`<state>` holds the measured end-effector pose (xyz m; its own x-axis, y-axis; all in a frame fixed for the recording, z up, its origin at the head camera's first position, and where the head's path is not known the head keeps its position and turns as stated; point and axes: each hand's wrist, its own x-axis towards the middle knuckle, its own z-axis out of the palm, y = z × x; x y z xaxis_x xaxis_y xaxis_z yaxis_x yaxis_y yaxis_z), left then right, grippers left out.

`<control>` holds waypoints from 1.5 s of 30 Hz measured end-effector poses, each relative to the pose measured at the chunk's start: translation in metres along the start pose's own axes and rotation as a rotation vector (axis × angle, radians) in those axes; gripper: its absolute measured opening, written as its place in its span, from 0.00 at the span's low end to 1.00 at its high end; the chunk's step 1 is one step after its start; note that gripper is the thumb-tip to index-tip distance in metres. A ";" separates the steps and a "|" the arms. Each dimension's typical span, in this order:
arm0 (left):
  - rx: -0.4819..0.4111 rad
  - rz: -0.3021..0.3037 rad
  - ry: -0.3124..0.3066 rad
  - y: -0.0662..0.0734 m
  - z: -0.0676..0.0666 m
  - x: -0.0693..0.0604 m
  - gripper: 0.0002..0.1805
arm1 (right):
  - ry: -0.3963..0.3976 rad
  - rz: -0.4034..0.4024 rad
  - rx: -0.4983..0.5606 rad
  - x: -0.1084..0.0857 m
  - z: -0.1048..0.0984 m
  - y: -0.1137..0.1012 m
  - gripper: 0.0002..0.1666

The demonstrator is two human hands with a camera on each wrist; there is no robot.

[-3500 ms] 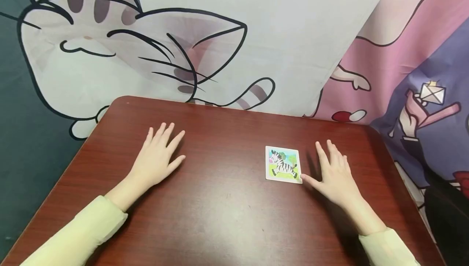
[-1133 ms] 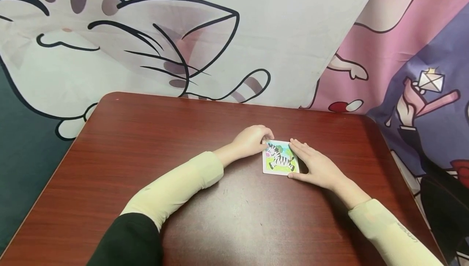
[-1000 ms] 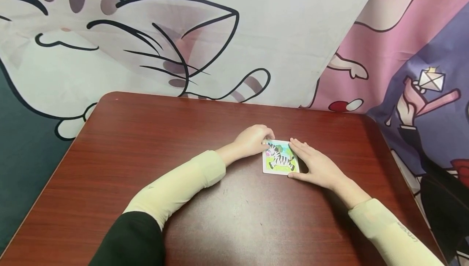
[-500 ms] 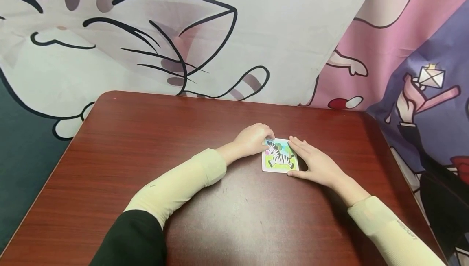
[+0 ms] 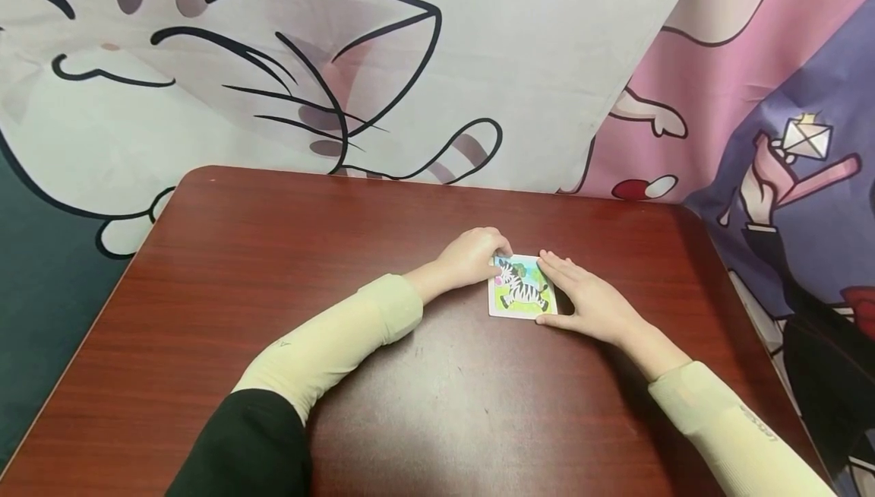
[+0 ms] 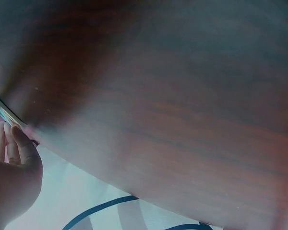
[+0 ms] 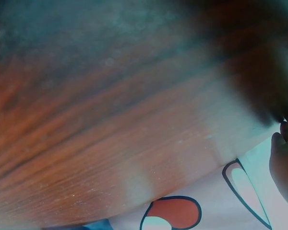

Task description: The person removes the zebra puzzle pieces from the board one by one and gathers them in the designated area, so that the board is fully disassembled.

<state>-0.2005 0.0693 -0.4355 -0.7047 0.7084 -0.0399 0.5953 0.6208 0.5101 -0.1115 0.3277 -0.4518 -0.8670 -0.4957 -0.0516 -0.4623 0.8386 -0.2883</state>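
Note:
A square picture card [image 5: 523,292] with a white border shows a cartoon zebra; it lies on the reddish-brown table [image 5: 342,239]. My left hand [image 5: 469,257] is at the card's upper left corner, its fingers curled and the thumb over the left edge, pinching it. Along the right edge rests my right hand [image 5: 593,299], fingers fairly straight at the upper corner and thumb at the lower one. In the left wrist view, the fingertips of the left hand [image 6: 17,163] meet the card's edge [image 6: 8,112]. Only part of the right hand [image 7: 285,155] shows in the right wrist view.
A cloth backdrop [image 5: 547,71] with a cartoon cat and pink and purple figures hangs behind the table's far edge. Something black [image 5: 820,383] stands beyond the table's right side.
Since the oldest frame, my left hand has moved right across the table to the card's left corner, and my right hand has come onto its right edge. Over the last second the hands barely move.

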 end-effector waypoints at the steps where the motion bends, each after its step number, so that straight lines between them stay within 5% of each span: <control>1: -0.005 0.001 0.003 0.000 0.000 0.000 0.17 | -0.001 -0.001 -0.002 0.000 0.000 0.000 0.61; 18: -0.127 0.043 0.110 -0.004 -0.004 -0.001 0.09 | 0.014 -0.016 0.000 0.000 0.000 0.001 0.60; 25: -0.212 0.015 0.124 -0.010 -0.011 -0.005 0.07 | 0.028 -0.027 -0.014 0.001 0.000 0.002 0.60; 45: -0.254 -0.021 0.052 -0.076 -0.062 -0.058 0.04 | 0.011 -0.023 -0.029 0.001 0.000 0.002 0.61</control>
<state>-0.2285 -0.0394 -0.4186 -0.7387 0.6740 -0.0116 0.4692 0.5265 0.7090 -0.1130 0.3284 -0.4526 -0.8581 -0.5122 -0.0350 -0.4869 0.8336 -0.2609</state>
